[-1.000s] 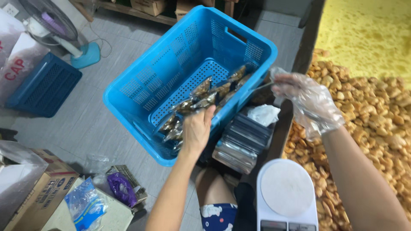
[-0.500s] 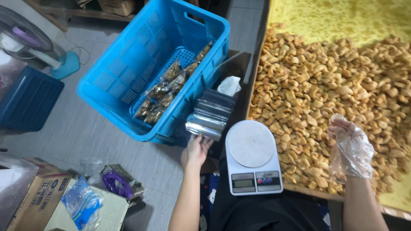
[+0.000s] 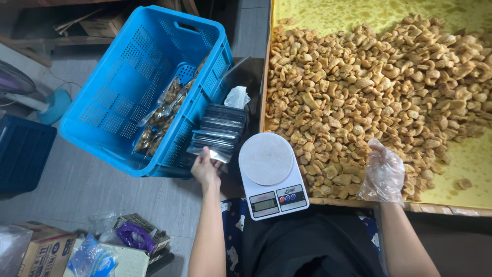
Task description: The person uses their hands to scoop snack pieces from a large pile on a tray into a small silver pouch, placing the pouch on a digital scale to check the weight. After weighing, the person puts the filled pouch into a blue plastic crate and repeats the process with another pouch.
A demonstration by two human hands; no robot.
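While the left hand (image 3: 206, 168) reaches to the stack of empty silver pouches (image 3: 218, 134), its fingers (image 3: 204, 154) curl loosely on the front pouch, touching it but not clearly gripping. Just beyond those fingers stands the blue crate (image 3: 123, 97), with a run of filled packets (image 3: 161, 115) lying inside, so some packing looks done. The gloved right hand (image 3: 382, 174) rests half open on the heap of fried snacks (image 3: 369, 87), holding nothing I can make out. Between the two hands, the white scale (image 3: 271, 174) carries nothing, and most of the heap seems left to bag.
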